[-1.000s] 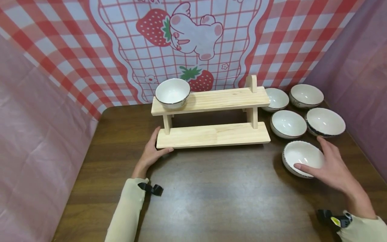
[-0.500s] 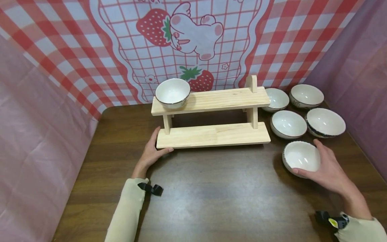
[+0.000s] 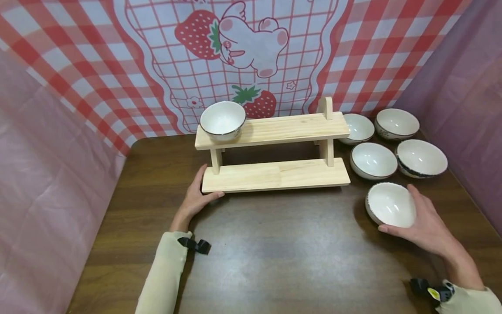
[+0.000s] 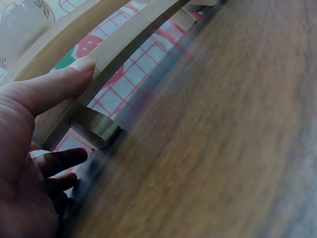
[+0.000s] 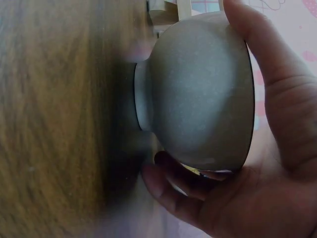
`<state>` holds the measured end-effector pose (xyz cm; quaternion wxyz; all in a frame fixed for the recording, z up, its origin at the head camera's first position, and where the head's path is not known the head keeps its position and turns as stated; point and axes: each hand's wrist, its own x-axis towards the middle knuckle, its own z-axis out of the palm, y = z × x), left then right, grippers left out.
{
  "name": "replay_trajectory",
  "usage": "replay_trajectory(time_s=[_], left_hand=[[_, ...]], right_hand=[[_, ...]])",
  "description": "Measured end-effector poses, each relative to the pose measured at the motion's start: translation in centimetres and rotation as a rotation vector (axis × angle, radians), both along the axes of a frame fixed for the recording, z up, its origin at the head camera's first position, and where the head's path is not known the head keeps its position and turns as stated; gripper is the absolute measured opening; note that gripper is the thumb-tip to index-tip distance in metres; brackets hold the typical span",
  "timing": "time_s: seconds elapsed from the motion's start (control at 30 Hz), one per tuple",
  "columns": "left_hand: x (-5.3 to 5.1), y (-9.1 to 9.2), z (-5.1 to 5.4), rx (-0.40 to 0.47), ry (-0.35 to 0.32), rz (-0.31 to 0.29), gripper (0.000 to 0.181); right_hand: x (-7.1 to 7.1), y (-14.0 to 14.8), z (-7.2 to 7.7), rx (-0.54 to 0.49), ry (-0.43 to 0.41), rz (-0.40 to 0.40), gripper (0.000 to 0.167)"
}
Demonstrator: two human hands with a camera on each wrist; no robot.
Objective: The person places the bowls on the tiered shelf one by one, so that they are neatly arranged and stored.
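At the left end of a two-tier wooden shelf (image 3: pixel 274 175), my left hand (image 3: pixel 195 197) grips the lower board. The thumb lies along its front edge in the left wrist view, and the other fingers are behind and below the board. My right hand (image 3: pixel 428 222) holds the nearest white bowl (image 3: pixel 390 204) by its right side. Seen from the right wrist, the thumb is at the rim and the fingers curl round the bowl's wall (image 5: pixel 198 89); its foot faces the table. Another white bowl (image 3: pixel 222 118) stands upright on the upper board's left end.
Several more white bowls stand behind the held one at the right, including a dark-rimmed bowl (image 3: pixel 373 160) and a wider bowl (image 3: pixel 421 158). One back bowl (image 3: pixel 357 128) is partly hidden by the shelf. A checked cloth (image 3: pixel 364 52) hangs behind the brown table (image 3: pixel 274 253).
My right thumb has moved from inside the bowl's rim to its near outer side, and the fingers have drawn in round the bowl. The left hand stays on the shelf.
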<state>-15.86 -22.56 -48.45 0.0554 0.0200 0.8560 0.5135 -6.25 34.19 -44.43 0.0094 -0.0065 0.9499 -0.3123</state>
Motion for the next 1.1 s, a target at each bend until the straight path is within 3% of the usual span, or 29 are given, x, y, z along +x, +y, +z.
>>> replay_trajectory(time_s=[0.4,1.1], left_hand=[[0.08,0.0,0.31,-0.002,0.013,-0.001,0.108],[0.17,-0.02,0.37,-0.001,0.011,-0.01,0.107]], right_hand=[[-0.03,-0.28,0.07,-0.002,-0.032,-0.054,0.129],[0.27,-0.56,-0.11,-0.035,-0.013,-0.117,0.127]])
